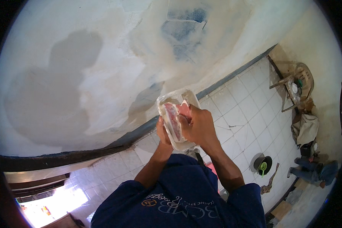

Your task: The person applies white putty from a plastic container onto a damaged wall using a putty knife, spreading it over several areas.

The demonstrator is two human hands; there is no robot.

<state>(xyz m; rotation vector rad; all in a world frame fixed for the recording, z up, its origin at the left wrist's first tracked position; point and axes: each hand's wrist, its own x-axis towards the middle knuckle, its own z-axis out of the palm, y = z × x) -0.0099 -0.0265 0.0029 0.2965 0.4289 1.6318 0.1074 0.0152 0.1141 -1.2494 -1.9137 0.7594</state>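
I hold a white foam tray [178,95] of raw pinkish-red meat [173,116] up in front of me, tilted on edge. My left hand [163,133] grips the tray's lower left side from underneath. My right hand [198,127] reaches into the tray from the right, its fingers closed on a piece of the meat. Clear plastic film seems to hang off the tray's rim. The tray's underside is hidden.
A patchy plastered wall [102,68] with a dark base strip rises ahead. White floor tiles [247,114] lie below. A plastic chair [298,83] with items, a cloth bundle [306,127], a dark round pot [263,164] and a rag [270,182] stand at right.
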